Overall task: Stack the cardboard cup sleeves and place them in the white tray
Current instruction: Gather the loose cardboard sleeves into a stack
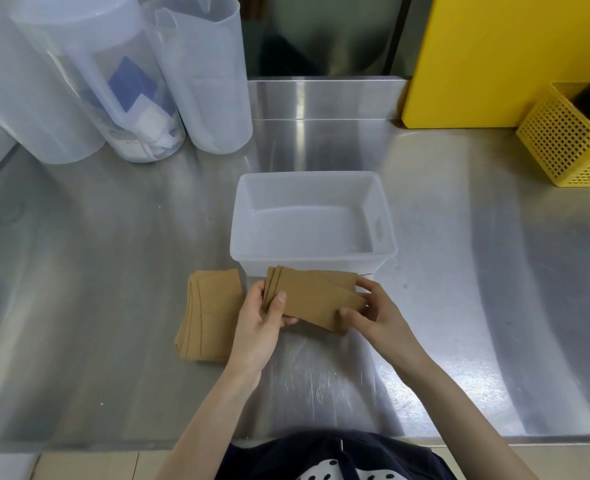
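Both hands hold a small bunch of flat brown cardboard cup sleeves (pixel 316 296) just in front of the white tray (pixel 312 259). My left hand (pixel 262 323) grips the bunch's left end, thumb on top. My right hand (pixel 373 311) pinches its right end. The sleeves in the bunch are fanned and not lined up. A second pile of brown sleeves (pixel 208 318) lies flat on the steel counter to the left of my left hand. The tray is open on top and holds nothing.
Three translucent plastic jugs (pixel 203 74) stand at the back left, one holding blue and white packets. A yellow board (pixel 501 57) leans at the back right beside a yellow perforated basket (pixel 570 140). The steel counter's front edge (pixel 113 445) runs near my body.
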Action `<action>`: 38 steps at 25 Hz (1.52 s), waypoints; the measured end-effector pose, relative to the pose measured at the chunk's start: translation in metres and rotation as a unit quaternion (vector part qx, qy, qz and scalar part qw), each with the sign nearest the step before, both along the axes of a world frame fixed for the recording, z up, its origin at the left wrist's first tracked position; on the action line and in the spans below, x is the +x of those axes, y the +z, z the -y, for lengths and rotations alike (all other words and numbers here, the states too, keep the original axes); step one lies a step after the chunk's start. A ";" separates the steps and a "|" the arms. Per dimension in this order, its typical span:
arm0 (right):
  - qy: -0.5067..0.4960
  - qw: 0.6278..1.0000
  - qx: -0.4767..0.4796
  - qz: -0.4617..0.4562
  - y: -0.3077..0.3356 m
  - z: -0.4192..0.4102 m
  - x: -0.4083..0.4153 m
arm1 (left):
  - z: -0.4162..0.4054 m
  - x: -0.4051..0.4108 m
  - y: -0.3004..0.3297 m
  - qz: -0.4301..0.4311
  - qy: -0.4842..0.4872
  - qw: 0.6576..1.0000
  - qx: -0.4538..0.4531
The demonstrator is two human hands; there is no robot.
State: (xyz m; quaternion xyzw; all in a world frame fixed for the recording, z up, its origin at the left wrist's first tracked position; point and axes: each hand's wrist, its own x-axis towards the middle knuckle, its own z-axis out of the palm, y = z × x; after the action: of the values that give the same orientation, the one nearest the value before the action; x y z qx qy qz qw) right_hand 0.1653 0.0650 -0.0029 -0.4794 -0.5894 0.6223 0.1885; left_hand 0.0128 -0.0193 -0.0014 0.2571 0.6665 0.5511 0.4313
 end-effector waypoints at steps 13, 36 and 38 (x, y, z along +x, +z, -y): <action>0.036 0.982 0.166 0.082 -0.017 0.017 0.007 | 0.018 0.013 -0.034 -0.149 -0.067 0.984 -0.068; 0.086 0.952 0.255 0.144 -0.034 0.021 0.008 | 0.013 0.011 -0.038 -0.255 -0.122 0.952 -0.116; 0.076 0.954 0.254 0.141 -0.029 0.017 0.009 | 0.011 0.010 -0.032 -0.271 -0.128 0.948 -0.108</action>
State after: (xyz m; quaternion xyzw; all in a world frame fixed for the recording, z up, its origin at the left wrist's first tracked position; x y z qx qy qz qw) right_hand 0.1739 0.0484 -0.0322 -0.4525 -0.7831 0.3909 0.1712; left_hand 0.0226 -0.0302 -0.0337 0.4319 0.7750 0.3259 0.3266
